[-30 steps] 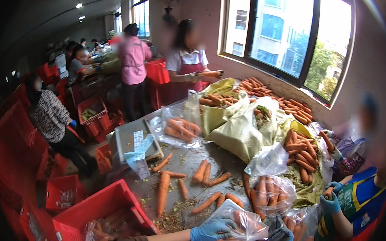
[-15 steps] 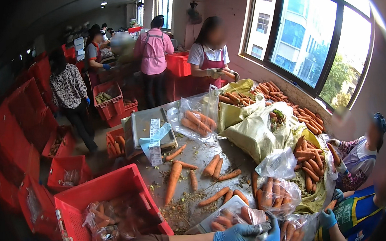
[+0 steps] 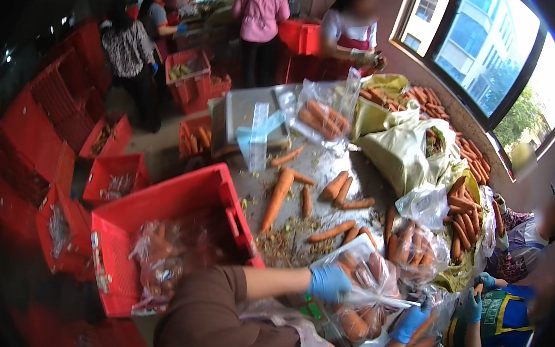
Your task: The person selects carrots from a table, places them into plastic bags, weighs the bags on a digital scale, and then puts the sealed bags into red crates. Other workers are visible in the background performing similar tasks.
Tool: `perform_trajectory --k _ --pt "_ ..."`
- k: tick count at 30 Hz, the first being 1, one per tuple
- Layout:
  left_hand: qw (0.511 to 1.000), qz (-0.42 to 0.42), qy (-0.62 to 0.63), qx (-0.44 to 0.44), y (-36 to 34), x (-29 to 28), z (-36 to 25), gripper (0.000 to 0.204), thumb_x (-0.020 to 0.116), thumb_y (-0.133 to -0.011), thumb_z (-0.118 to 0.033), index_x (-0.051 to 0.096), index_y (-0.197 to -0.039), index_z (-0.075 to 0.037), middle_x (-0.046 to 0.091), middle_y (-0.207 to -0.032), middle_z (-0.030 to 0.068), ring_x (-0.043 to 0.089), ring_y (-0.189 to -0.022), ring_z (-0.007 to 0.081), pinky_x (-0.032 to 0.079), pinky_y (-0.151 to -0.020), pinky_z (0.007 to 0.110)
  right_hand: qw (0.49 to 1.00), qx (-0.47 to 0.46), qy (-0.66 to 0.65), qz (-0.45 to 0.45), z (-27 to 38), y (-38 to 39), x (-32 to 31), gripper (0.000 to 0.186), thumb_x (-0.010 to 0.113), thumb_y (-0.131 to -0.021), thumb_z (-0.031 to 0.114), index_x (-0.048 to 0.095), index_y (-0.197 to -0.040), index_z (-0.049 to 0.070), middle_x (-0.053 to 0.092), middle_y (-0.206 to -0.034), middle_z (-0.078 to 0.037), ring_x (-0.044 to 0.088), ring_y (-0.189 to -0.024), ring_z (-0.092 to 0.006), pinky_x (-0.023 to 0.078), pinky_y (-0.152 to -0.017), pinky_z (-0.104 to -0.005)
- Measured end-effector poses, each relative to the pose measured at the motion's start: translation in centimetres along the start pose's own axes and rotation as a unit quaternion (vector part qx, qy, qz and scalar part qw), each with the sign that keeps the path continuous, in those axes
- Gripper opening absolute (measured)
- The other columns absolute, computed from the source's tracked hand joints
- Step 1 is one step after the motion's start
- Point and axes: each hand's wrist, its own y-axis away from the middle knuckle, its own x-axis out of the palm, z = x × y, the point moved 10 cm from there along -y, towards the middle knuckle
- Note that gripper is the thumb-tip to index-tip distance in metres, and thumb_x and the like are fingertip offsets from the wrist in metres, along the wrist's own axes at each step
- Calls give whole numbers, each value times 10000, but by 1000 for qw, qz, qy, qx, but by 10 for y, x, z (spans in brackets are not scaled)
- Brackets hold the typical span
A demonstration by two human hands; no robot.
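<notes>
A clear plastic bag of carrots (image 3: pixel 355 320) lies at the table's near edge, its gathered film running between my hands. My left hand (image 3: pixel 330 283), in a blue glove, is closed on the film at the bag's left side. My right hand (image 3: pixel 409 325), also blue-gloved, sits lower right with its fingers closed around the end of the white, twisted-looking film. Blur hides exactly how the fingertips grip. Beside my right hand lie more bagged carrots (image 3: pixel 424 338), and just beyond is another filled bag (image 3: pixel 418 248).
A red crate (image 3: pixel 162 199) holding bagged carrots stands left. Loose carrots (image 3: pixel 278 198) and scraps lie mid-table. Beyond are a scale (image 3: pixel 222 131) and sacks (image 3: pixel 393 158) of carrots. Co-workers stand at the far side and right; one's gloved hand (image 3: pixel 472 306) is near my right hand.
My hands have moved apart, the left up and leftward, the right to the right. The gathered bag film now shows stretched between them. The view has turned, shifting the scene up and right.
</notes>
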Motion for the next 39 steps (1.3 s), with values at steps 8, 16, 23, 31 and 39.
perform_trajectory --k 8,16,23,31,39 --pt "932 -343 -113 0 -34 -45 -55 573 691 -616 -352 542 -1100 -82 536 -997 88 528 -959 264 385 -856 389 951 105 -288 -34 77 63 138 296 385 -965 253 556 -791 83 346 -477 54 292 -446 -67 293 -481 -209" --pt "910 -403 -99 -21 5 -78 -62 149 638 -603 -317 596 -570 -178 525 -572 19 545 -669 230 420 -640 365 920 103 -329 186 141 122 221 332 323 -983 272 525 -816 67 278 -432 46 242 -416 -69 254 -466 -232" --pt "875 -444 -162 -109 133 -137 -83 140 646 -596 -215 647 -725 -162 552 -668 28 541 -678 239 403 -625 384 933 71 -140 325 170 179 286 217 515 -904 242 504 -960 33 484 -631 -8 468 -605 -111 383 -630 -254" --pt "715 -526 -191 -419 354 -174 -27 150 593 -705 -39 530 -569 -33 516 -574 137 510 -541 277 394 -505 370 949 181 6 260 96 147 208 458 614 -825 171 475 -1223 -8 637 -938 -120 608 -813 -166 485 -760 -279" --pt "659 -406 -232 -590 481 -154 108 325 582 -781 -295 580 -558 -59 547 -555 148 507 -492 301 385 -493 417 955 233 15 184 50 146 151 297 577 -860 174 558 -1081 -23 643 -892 -117 618 -762 -173 505 -730 -286"
